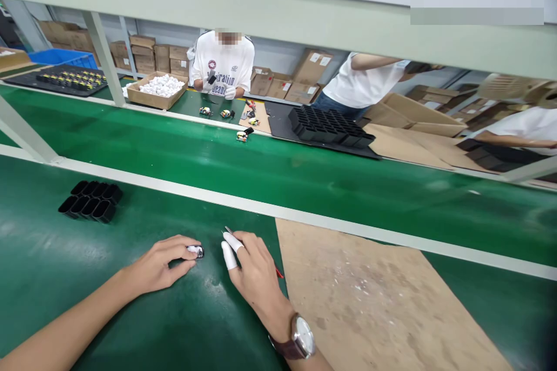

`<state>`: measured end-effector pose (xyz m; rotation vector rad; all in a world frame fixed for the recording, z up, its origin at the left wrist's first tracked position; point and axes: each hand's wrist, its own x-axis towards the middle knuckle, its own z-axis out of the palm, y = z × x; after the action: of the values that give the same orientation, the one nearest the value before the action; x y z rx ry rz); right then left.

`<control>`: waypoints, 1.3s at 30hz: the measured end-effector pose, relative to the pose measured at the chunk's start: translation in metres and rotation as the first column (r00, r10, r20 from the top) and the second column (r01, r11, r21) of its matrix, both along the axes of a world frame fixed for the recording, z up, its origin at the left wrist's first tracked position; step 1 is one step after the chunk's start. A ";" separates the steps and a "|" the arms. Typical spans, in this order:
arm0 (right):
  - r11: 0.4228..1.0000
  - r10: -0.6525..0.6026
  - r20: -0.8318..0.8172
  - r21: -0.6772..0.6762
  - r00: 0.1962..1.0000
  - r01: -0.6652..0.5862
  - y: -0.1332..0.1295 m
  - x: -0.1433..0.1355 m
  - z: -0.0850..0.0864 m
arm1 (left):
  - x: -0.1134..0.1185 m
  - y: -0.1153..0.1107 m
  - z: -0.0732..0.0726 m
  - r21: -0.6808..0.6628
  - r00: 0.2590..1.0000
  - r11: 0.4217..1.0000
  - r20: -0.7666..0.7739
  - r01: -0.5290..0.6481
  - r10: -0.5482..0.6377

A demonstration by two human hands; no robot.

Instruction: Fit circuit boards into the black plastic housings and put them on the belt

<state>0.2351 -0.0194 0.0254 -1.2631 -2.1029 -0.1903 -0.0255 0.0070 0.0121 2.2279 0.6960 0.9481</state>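
Note:
My left hand is closed on a small white and black part, pinched between thumb and fingers just over the green tabletop. To its right, my right hand wears white finger cots on two fingers and a watch on the wrist. It grips what look like metal tweezers, whose thin tips poke out past the fingers; the rest is covered by the hand. Beside that hand, a short red piece shows, mostly hidden behind it. The two hands are apart.
A cluster of black cups stands on the left. Brown cardboard lies at right. Past a white rail runs a green belt carrying a small assembly. Co-workers sit opposite, near a box of white parts and black trays.

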 end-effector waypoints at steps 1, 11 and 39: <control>0.999 -0.044 0.076 -0.015 0.996 0.045 0.001 0.003 -0.001 | 0.000 0.001 0.000 0.003 1.000 1.000 -0.012 0.009 -0.009; 0.981 -0.020 0.322 -0.174 0.946 0.080 -0.017 -0.016 -0.015 | -0.003 0.000 -0.003 -0.055 0.996 0.998 -0.081 -0.025 0.021; 0.995 0.095 0.137 -0.030 0.986 -0.091 -0.018 -0.012 -0.013 | -0.002 -0.007 -0.007 -0.103 0.972 0.978 -0.171 -0.180 0.161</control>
<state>0.2232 -0.0369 0.0129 -1.1922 -2.2830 -0.2174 -0.0277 0.0001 0.0054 2.1837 1.0052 0.7898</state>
